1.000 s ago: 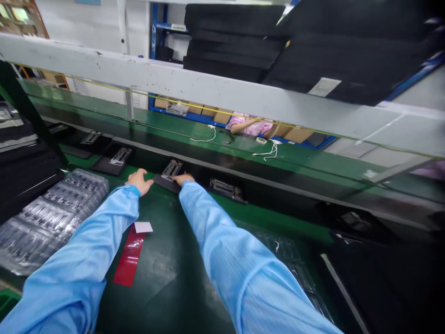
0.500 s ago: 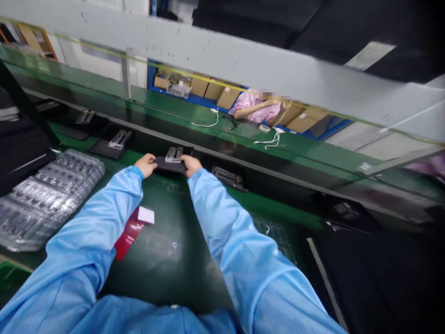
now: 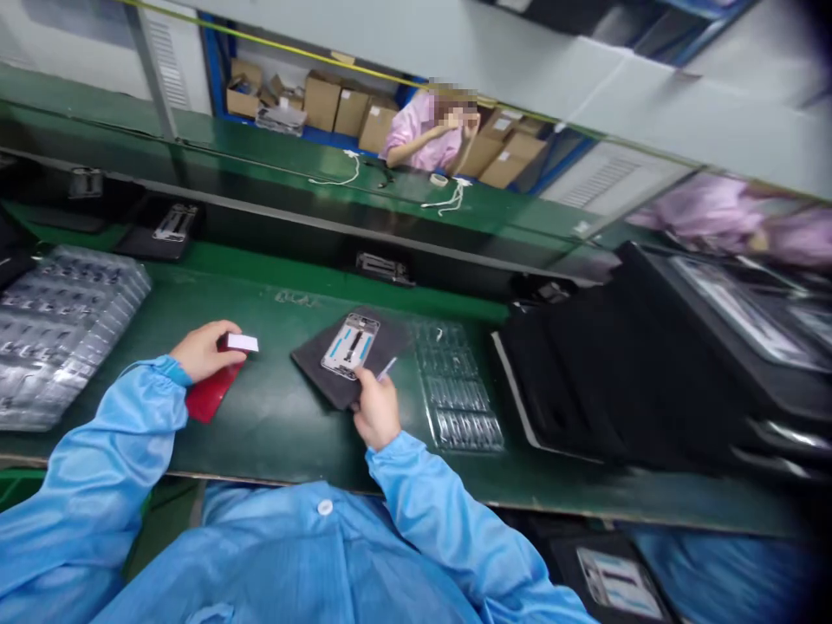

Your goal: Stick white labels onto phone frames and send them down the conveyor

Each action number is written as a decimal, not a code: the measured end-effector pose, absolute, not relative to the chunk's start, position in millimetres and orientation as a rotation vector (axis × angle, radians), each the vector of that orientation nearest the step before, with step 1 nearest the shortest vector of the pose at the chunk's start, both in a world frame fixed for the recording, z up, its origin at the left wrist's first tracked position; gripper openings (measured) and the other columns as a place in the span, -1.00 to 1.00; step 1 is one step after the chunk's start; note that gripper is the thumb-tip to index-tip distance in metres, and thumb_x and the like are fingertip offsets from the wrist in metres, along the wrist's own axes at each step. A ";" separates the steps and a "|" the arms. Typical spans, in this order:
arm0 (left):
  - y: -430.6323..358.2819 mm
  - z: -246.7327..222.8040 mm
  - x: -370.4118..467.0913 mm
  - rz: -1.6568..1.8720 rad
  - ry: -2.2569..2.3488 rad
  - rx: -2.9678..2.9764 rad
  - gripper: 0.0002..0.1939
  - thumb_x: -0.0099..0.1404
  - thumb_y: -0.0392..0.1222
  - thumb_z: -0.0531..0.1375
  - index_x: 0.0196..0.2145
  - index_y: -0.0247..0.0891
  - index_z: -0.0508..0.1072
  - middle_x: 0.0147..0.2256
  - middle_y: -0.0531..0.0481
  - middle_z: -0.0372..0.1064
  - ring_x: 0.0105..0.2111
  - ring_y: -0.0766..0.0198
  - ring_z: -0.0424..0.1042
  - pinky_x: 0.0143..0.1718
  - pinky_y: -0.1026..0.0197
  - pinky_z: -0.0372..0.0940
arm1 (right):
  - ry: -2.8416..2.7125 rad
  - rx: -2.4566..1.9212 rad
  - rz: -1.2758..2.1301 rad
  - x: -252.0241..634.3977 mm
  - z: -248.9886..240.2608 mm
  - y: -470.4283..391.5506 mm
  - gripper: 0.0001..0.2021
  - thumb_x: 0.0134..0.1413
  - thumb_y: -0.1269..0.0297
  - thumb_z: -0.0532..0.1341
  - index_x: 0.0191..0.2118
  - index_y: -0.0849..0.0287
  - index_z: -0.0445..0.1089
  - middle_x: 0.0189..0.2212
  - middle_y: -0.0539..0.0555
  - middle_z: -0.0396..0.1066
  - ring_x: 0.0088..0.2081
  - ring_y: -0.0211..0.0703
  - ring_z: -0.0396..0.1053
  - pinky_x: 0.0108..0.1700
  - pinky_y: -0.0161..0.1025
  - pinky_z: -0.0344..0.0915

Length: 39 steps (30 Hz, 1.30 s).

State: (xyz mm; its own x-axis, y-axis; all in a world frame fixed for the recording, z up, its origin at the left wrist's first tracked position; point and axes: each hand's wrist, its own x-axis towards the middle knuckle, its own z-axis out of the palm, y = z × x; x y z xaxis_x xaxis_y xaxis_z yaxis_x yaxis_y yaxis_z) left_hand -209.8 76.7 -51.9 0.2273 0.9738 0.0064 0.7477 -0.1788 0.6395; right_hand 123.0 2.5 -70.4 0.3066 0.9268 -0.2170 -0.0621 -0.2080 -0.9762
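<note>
My left hand (image 3: pixel 205 349) is closed at the top end of a glossy red sheet (image 3: pixel 214 390), with a small white rectangular piece (image 3: pixel 243 342) showing at its fingertips. Whether the sheet is fully off the table cannot be made out. My right hand (image 3: pixel 378 407) grips the near corner of a black flat pad (image 3: pixel 310 355), thumb on top and fingers beneath. On this pad lies a phone frame (image 3: pixel 351 345), pale with blue strips and a dark centre. A clear plastic blister tray (image 3: pixel 458 390) lies just right of the pad.
Stacked clear blister trays (image 3: pixel 71 321) stand at the left. Beyond the green table (image 3: pixel 273 442), a dark belt (image 3: pixel 260 230) carries black pads with phone frames. A large black stack (image 3: pixel 578 373) stands at the right. A co-worker in pink (image 3: pixel 425 130) sits across.
The black pad with its phone frame has come from the belt to above the table in my right hand. My left hand has let go of it and closed at the red sheet.
</note>
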 end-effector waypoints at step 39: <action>3.1 -44.3 -48.3 1.045 0.987 1.321 -0.84 0.26 -0.17 0.24 -0.19 -0.20 0.51 -0.23 -0.08 0.55 -0.19 0.14 0.52 -0.13 0.10 0.45 | -1.666 -1.376 1.085 159.8 -16.3 -12.2 -0.78 0.09 0.11 0.30 -0.18 0.09 0.52 -0.47 -0.05 0.46 -0.46 -0.25 0.35 -0.36 -0.28 0.30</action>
